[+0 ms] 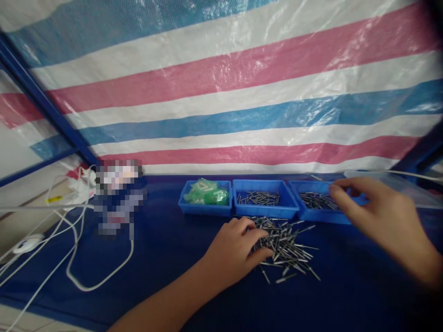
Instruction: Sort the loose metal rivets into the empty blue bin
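Note:
My left hand (238, 249) rests at the left side of a loose pile of metal blind rivets (289, 244) on the dark blue table. Its fingers are curved but apart, touching the rivets. Over the right blue bin (311, 214) hangs my right hand (377, 210), slightly blurred, thumb and forefinger tips drawn together; what lies between them, if anything, I cannot make out. Several rivets (316, 200) lie in that bin, partly behind the hand. More rivets (259, 198) are spread in the middle blue bin (266, 213).
The left blue bin (206, 211) holds green and clear plastic packets (207, 191). White cables (83, 288) loop over the table's left side, beside a blurred-out object (119, 203). A clear plastic lid (415, 193) sits at right. A striped sheet (221, 92) hangs behind.

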The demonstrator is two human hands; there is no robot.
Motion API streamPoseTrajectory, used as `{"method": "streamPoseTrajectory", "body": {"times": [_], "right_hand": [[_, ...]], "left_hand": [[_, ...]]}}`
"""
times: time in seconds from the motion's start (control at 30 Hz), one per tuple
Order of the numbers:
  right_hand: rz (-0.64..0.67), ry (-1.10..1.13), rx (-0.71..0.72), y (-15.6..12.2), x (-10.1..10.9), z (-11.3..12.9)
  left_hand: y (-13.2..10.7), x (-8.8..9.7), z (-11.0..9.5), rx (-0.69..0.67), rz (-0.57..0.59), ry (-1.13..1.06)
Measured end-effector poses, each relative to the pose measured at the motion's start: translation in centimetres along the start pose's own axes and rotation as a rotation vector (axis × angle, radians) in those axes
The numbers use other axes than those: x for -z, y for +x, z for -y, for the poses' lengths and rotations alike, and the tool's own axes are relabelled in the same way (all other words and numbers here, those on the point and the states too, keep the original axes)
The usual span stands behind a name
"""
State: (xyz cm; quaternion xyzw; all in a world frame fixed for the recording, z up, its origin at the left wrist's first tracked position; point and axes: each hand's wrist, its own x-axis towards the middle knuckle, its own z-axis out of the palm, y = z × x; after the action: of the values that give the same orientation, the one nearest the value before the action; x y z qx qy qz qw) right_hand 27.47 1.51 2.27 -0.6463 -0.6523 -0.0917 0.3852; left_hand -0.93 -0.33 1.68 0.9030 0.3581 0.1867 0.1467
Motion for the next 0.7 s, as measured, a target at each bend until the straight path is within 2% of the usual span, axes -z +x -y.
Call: {"method": "streamPoseTrajectory", "body": {"times": [0.13, 0.23, 0.37, 0.5, 0.6, 0.7], "right_hand": [[0.124, -0.375, -0.061, 0.7, -1.0, -3.6], [0.114, -0.429, -0.047, 0.4, -1.8, -3.7], [0.022, -0.216, 0.098, -0.4, -2.0, -0.9], [0.056, 0.092, 0.302, -1.6, -1.8, 2.9], [0.188, 0.272, 0.377, -2.9, -2.0, 5.3], [0.356, 0.408, 0.367, -4.2, -2.4, 6.8]], "left_hand": [[0.0, -0.5, 0.4, -0.014, 0.06, 0.105], [0.0, -0.7, 0.4, -0.007, 0.07, 0.127], [0.1, -0.7, 0.3, 0.01, 0.054, 0.127], [0.1, -0.8, 0.3, 0.019, 0.024, 0.092], [0.3, -0.8, 0.4, 0.041, -0.013, 0.026], [0.4, -1.0, 0.2, 0.078, -0.067, -0.146]]}}
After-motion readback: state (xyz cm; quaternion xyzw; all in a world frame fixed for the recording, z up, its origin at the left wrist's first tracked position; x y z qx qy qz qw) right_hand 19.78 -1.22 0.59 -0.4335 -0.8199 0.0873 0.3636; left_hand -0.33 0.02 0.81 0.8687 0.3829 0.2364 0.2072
